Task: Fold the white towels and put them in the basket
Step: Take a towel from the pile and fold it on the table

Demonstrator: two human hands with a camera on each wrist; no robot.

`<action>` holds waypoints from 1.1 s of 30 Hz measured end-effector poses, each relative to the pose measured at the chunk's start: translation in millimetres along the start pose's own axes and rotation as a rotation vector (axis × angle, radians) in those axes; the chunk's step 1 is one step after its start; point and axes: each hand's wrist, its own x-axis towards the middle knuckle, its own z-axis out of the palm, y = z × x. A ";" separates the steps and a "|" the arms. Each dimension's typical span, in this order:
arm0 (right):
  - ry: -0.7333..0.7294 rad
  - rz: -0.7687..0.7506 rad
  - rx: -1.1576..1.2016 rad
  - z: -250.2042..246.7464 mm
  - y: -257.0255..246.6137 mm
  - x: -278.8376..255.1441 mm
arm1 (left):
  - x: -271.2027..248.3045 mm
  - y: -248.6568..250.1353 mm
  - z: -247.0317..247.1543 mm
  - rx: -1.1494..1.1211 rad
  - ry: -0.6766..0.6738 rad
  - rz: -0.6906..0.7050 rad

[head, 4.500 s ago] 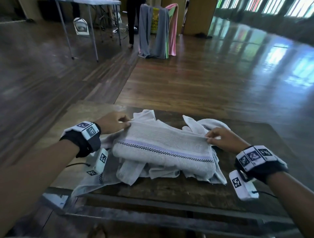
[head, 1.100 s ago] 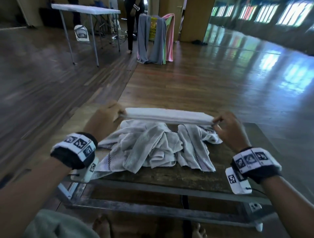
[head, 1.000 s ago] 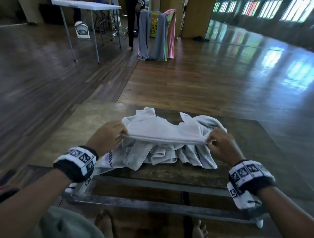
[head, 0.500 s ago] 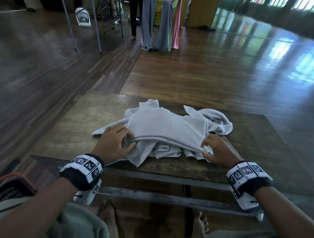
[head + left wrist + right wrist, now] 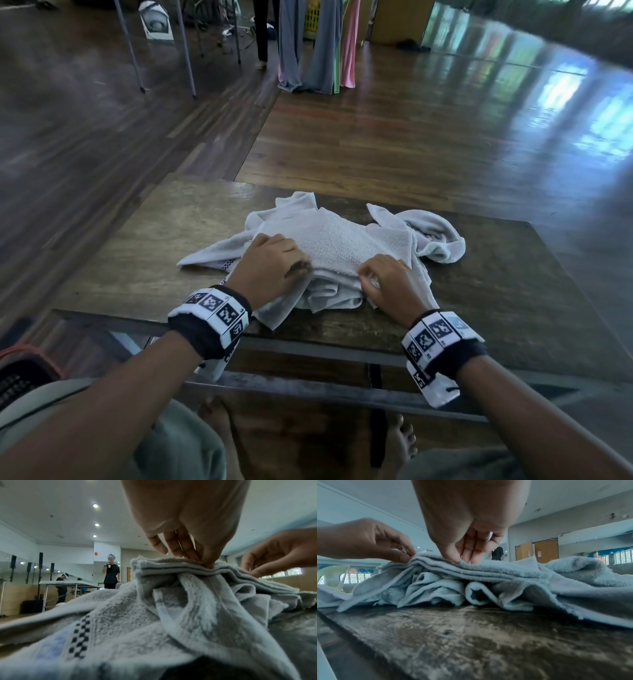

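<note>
A folded white towel lies on a heap of crumpled white towels in the middle of the wooden table. My left hand pinches the folded towel's near edge at its left part; the left wrist view shows the left hand's fingertips closed on the stacked layers. My right hand pinches the same edge a little to the right, its fingertips on the top layers. A dark basket with an orange rim shows at the lower left, beside my knee.
A towel with a checkered band trails left out of the heap. The table's metal frame runs under its near edge, with bare feet below. Far off stand a rack of hanging cloths and folding-table legs.
The towel, held stretched above the heap a second ago, now lies folded on top of it. Both hands have slid inward along its near edge, closer together.
</note>
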 end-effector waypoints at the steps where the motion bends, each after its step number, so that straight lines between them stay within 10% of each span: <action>1: 0.010 -0.003 0.011 -0.5 0.5 -0.5 | 0.0 -1.0 1.4 0.021 0.003 0.013; 9: 0.154 -0.087 0.016 -6.7 4.2 -10.9 | -0.2 0.7 -0.7 0.047 0.171 0.162; 21: -0.054 -0.186 -0.067 11.2 12.2 -19.4 | -15.5 -4.6 16.6 0.225 0.014 0.282; 30: 0.140 -0.120 0.048 -19.3 -21.3 61.9 | -34.0 -8.9 6.5 -0.055 0.175 -0.437; 33: -0.021 -0.081 0.021 -22.0 -51.6 115.8 | -33.6 -11.9 5.4 -0.130 0.199 -0.668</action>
